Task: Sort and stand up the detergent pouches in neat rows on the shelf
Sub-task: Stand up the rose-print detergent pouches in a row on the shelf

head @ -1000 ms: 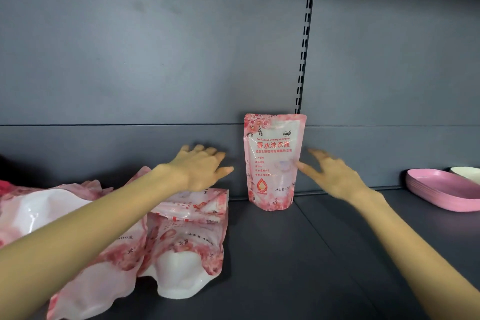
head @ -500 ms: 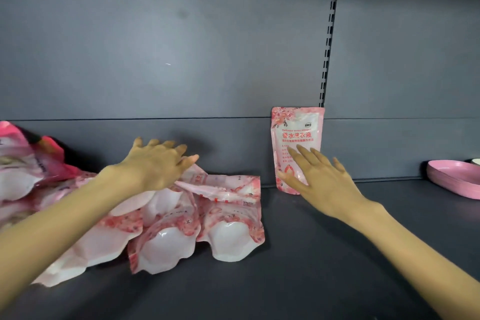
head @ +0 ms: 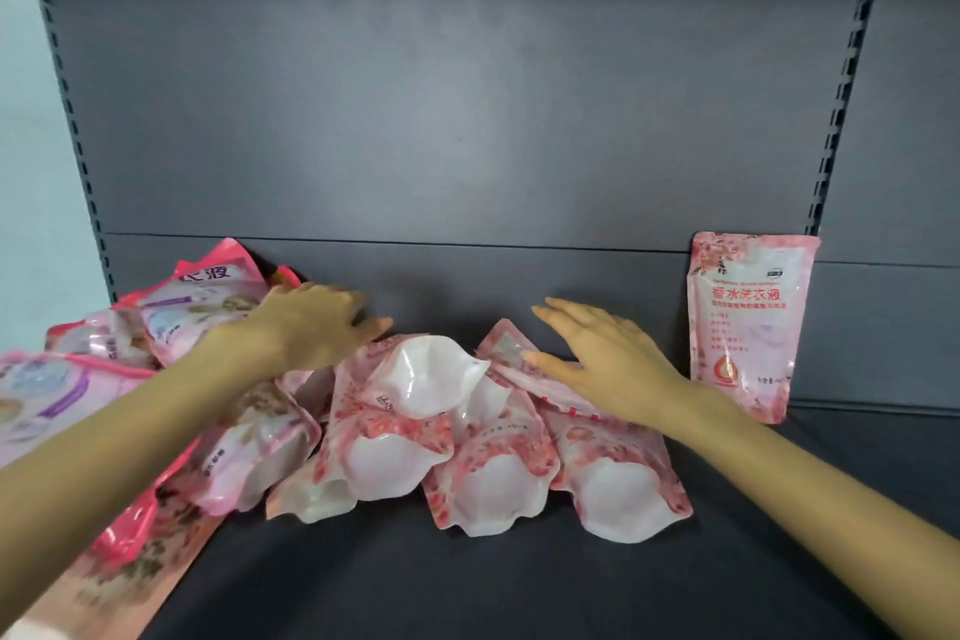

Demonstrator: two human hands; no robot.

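One pink floral detergent pouch (head: 750, 322) stands upright against the shelf's back panel at the right. Several pink pouches (head: 483, 437) lie flat in a heap in the middle, white bases toward me. Further left lie pouches with purple and beige print (head: 202, 301). My left hand (head: 311, 322) reaches over the left side of the heap with fingers extended, holding nothing. My right hand (head: 597, 359) is spread open, its fingers touching the top of a lying pouch at the heap's right side.
The dark grey shelf board (head: 467, 582) runs under everything, with a dark back panel (head: 457, 120) behind. Slotted uprights (head: 836, 120) stand at both sides. A pale wall (head: 31, 172) shows at the far left.
The view has swung left, so the standing pouch now sits at the far right. Both hands moved left from it onto the heap of lying pouches.
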